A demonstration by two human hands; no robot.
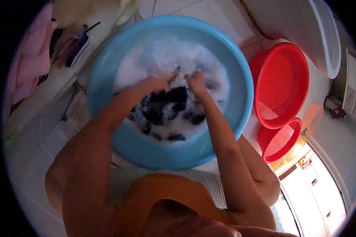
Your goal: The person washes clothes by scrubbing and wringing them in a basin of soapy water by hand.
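A wide blue basin (241,79) stands on the floor in front of me, holding water thick with white suds (138,59). Dark wet cloth (160,108) lies bunched in the foam, with smaller dark patches breaking the surface around it. Both hands reach into the middle of the basin. My left hand (162,81) is curled at the far edge of the cloth, its fingertips partly covered by foam. Close on its right, my right hand (196,82) has bent fingers pinched on a dark bit of the cloth in the suds.
Two red basins (281,85) stand tilted to the right of the blue one, with a yellow basket (294,150) beside the lower one. A large pale tub (304,31) is at the upper right. Pink cloth (33,59) hangs at the left. Pale tiles (31,158) cover the floor.
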